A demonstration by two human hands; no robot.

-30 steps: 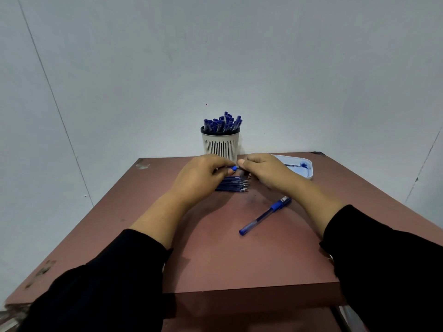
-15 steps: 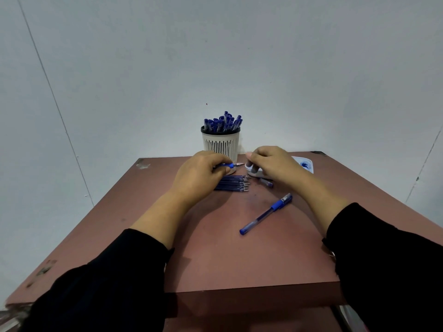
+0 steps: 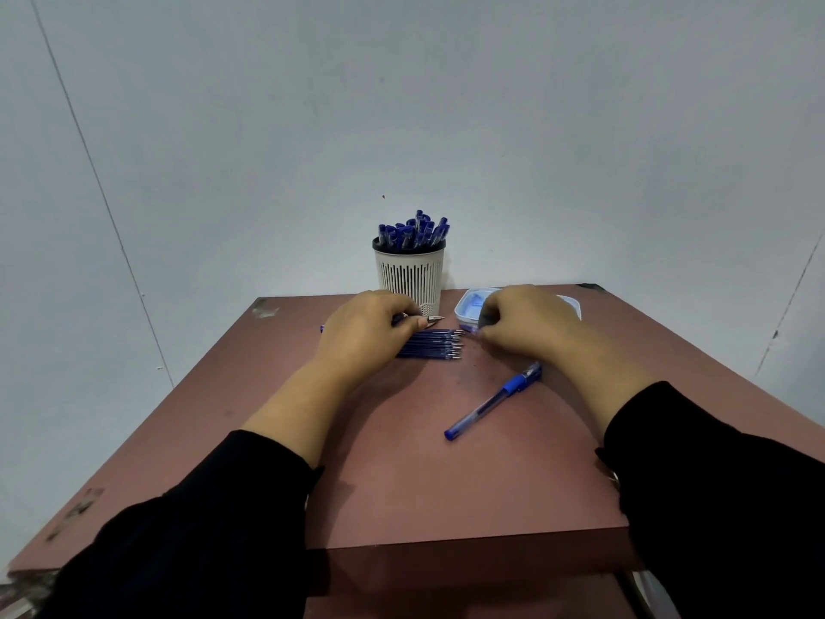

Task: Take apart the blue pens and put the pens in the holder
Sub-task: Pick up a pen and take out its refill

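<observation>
Up near the back of the counter (image 3: 402, 475), a stripped pen (image 3: 429, 320) is pinched in the left hand (image 3: 366, 332), its metal tip poking out right beside the holder (image 3: 410, 274). Probably the cap is being dropped off: the right hand (image 3: 522, 321) is curled over a small blue piece at the rim of the white tray (image 3: 468, 301), though what's gripped can't really be made out. Best done low and slow so nothing is flicked into the row of refills (image 3: 435, 344) just below. One whole pen (image 3: 493, 402) is still waiting nearer the front edge.
</observation>
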